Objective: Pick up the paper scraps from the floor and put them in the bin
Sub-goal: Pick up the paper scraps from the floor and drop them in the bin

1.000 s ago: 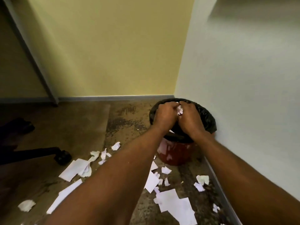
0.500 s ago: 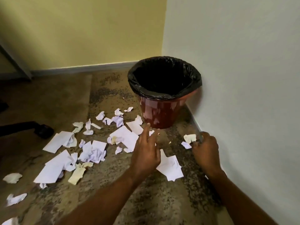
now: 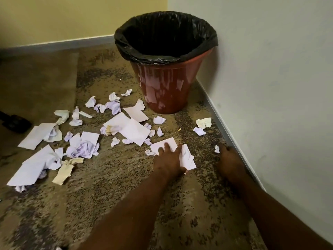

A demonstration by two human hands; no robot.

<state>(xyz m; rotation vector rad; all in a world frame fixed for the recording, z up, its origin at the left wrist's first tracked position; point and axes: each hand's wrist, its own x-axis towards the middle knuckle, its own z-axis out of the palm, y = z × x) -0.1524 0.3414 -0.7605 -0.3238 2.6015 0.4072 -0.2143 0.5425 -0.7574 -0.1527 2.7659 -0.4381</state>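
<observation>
Left hand lies flat on a white sheet, fingers spread and pressed to it; the sheet's long axis runs from upper left to lower right, extending right of the palm; right hand rests by the skirting, its fingers not legible, a small scrap just left of it; bin stands beyond, well apart. Half a second earlier both hands hovered above the floor, the left short of the sheet.

Yellow wall, grey wall, dark object (possibly a chair base)
</observation>
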